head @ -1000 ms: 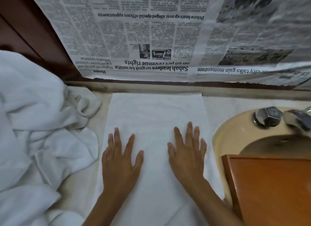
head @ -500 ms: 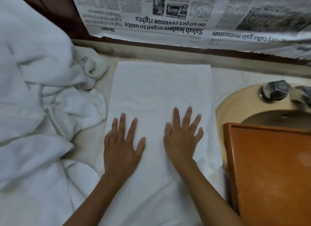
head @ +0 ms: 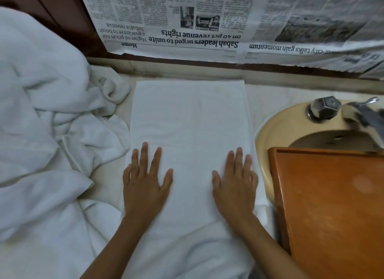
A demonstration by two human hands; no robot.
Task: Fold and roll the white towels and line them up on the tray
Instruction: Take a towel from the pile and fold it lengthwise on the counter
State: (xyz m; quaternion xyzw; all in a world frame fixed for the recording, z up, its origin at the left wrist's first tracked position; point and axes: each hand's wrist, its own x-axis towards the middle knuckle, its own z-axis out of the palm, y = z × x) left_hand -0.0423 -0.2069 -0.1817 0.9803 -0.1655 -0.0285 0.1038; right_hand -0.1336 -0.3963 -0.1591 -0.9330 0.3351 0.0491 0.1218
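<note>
Towel [head: 190,123] lies flat on the counter beside the tray [head: 332,206], left hand [head: 145,185] and right hand [head: 234,187] pressing it with straight fingers, gripping nothing. Looks soft, light, floppy; I'd pinch the near edge to roll.

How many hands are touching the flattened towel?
2: the left hand flat on the left of the towel, the right hand flat near its right edge.

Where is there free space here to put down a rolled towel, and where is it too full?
The tray shows a bare orange floor. A counter strip lies bare between the flat towel and the sink rim. Left is crowded: the towel pile reaches the flat towel under the left hand and right hand.
</note>
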